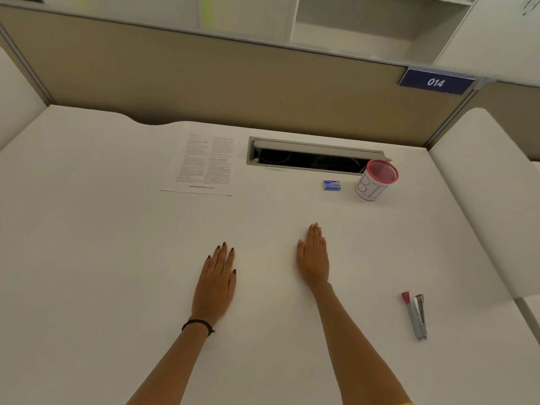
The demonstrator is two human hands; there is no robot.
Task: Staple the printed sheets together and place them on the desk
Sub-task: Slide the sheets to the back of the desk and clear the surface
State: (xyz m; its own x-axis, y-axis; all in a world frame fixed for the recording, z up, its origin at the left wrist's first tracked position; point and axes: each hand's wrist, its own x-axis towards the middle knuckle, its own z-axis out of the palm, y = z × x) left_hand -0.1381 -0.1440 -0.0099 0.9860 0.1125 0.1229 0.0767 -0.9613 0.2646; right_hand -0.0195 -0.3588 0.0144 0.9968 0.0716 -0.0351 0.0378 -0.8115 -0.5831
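Both the left hand (217,280) and right hand (313,258) lie flat and empty on the white desk (87,258), fingers extended. The stapler (416,315) rests nearby to the right. The printed sheets (204,165) lie farther back; I'd gather and square their edges before stapling one corner.

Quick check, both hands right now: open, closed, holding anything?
Left hand: open, flat on the desk, holding nothing.
Right hand: open, flat on the desk, holding nothing.
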